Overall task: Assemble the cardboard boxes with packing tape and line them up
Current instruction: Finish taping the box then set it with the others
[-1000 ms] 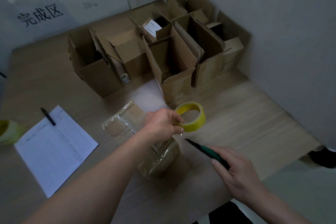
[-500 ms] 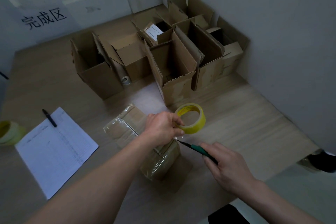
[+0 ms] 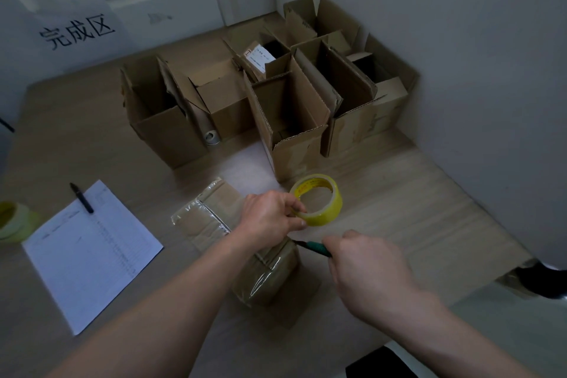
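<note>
1. Tape roll point(image 3: 319, 201), yellow, is pinched at its near rim by the left hand point(image 3: 270, 218), thumb and fingers curled onto it, held just above the bench point(image 3: 414, 202).
2. The right hand point(image 3: 368, 273) grips a green-handled cutter point(image 3: 313, 246), whose dark tip points left toward the spot just under the left hand.
3. Beneath both hands lies a taped cardboard box point(image 3: 264, 273), its top glossy with clear tape, resting on the bench near the front edge; the left forearm crosses over it.
4. At the back, a group of open boxes point(image 3: 291, 120) stands upright with flaps raised, packed side by side toward the corner of the wall; one of them bears a white label point(image 3: 259, 57).
5. A small tape core point(image 3: 211, 137) lies on the bench against the foot of those boxes.
6. To the left, a printed sheet point(image 3: 92, 252) lies flat with a black pen point(image 3: 81, 198) across its far corner.
7. A second roll of tape point(image 3: 12, 221) sits at the left edge, just beside the sheet.
8. A sign with three characters point(image 3: 76, 32) hangs on the far wall.
</note>
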Motion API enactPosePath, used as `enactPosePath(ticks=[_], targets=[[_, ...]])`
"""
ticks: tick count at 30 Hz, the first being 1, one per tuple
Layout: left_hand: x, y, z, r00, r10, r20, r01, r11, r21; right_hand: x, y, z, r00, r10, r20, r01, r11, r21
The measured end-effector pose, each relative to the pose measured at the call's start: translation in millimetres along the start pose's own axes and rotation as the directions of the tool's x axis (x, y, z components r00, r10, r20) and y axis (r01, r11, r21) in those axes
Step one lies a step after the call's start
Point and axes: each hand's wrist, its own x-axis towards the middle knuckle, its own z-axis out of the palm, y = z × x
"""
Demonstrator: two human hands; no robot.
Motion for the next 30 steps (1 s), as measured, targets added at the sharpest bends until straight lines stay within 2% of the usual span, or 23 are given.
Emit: enactPosePath(ticks=[2, 4, 8, 10, 12, 14, 15, 17, 19, 20, 22, 24, 27, 30], targets=[[0.7, -1.1, 0.6, 1.0, -0.008, -0.008, 0.007, 1.0, -0.027, 7.3, 1.3, 11.0, 0.999, 0.018, 0.037, -0.018, 1.0, -0.004], [0.3, -2.7, 0.9, 1.0, -0.008, -0.018, 0.007, 0.999, -0.053, 14.9, 16.3, 37.2, 0.998, 0.061, -0.008, -0.061, 0.997, 0.037], [1.6, -5.6, 3.9, 0.999, -0.024, -0.033, 0.02, 0.994, -0.108, 20.0, 86.6, 91.3, 0.972, 0.235, -0.025, -0.231, 0.966, 0.119], [2.8, -6.9, 5.3, 0.999, -0.027, -0.033, 0.023, 0.992, -0.128, 18.8, 116.7, 109.0, 0.955, 0.296, 0.013, -0.296, 0.951, 0.087], [3.4, -6.8, 5.2, 1.0, -0.021, -0.019, 0.018, 0.991, -0.135, 21.1, 125.3, 112.2, 0.944, 0.322, -0.067, -0.316, 0.945, 0.082], [3.8, -7.3, 4.8, 1.0, -0.009, -0.006, 0.008, 0.992, -0.123, 26.6, 106.9, 91.4, 0.916, 0.296, -0.272, -0.229, 0.94, 0.251], [4.5, -7.5, 4.5, 1.0, -0.001, -0.006, 0.0, 0.993, -0.115, 30.8, 92.1, 75.5, 0.894, 0.22, -0.389, -0.089, 0.941, 0.327], [4.6, -7.2, 3.7, 1.0, 0.014, -0.003, -0.014, 0.995, -0.098, 38.9, 59.8, 44.8, 0.865, -0.029, -0.501, 0.194, 0.94, 0.281], [3.5, -7.8, 1.7, 0.999, 0.031, 0.014, -0.029, 0.994, -0.109, 50.2, 32.6, 29.0, 0.87, -0.247, -0.427, 0.333, 0.932, 0.139], [2.2, -7.8, -0.1, 0.999, 0.037, 0.032, -0.032, 0.99, -0.136, 57.2, 23.6, 26.9, 0.877, -0.29, -0.383, 0.353, 0.93, 0.104], [-0.5, -8.5, -2.9, 0.997, 0.042, 0.064, -0.028, 0.979, -0.202, 68.4, 15.3, 24.9, 0.895, -0.286, -0.341, 0.34, 0.934, 0.111], [-1.2, -11.4, -2.2, 0.996, 0.057, 0.068, -0.04, 0.973, -0.228, 70.6, 11.0, 22.3, 0.924, -0.241, -0.298, 0.313, 0.923, 0.223], [-0.6, -14.6, 0.6, 0.996, 0.09, 0.021, -0.083, 0.969, -0.233, 72.1, 9.7, 21.9, 0.961, -0.176, -0.216, 0.25, 0.887, 0.389], [0.4, -18.1, 4.7, 0.994, 0.1, -0.046, -0.109, 0.955, -0.278, 79.5, 6.9, 24.0, 0.977, -0.183, -0.113, 0.214, 0.891, 0.4]])
